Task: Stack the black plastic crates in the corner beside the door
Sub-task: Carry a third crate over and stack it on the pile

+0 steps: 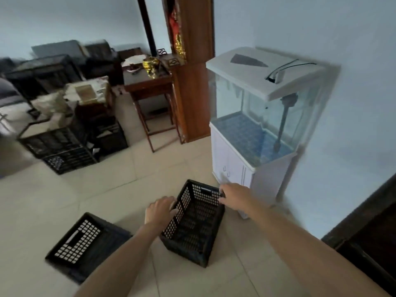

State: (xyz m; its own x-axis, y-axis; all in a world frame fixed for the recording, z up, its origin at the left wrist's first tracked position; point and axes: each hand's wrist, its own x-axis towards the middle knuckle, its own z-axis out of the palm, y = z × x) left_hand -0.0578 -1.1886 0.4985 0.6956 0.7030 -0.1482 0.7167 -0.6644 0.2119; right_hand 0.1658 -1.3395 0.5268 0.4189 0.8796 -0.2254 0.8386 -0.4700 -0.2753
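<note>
A black perforated plastic crate (194, 224) is in front of me above the tiled floor, open side up and slightly tilted. My left hand (159, 210) grips its left rim. My right hand (234, 195) holds its far right corner. A second black crate (85, 243) lies on the floor to the left, apart from the first. More black crates (64, 146) sit further back on the left, loaded with boxes and papers. The dark door frame (364, 232) runs along the lower right.
A white fish tank (263, 108) on a white cabinet stands against the right wall, just behind the held crate. A wooden pillar (192, 82) and a dark side table (150, 91) stand behind. Sofas and cluttered crates fill the far left.
</note>
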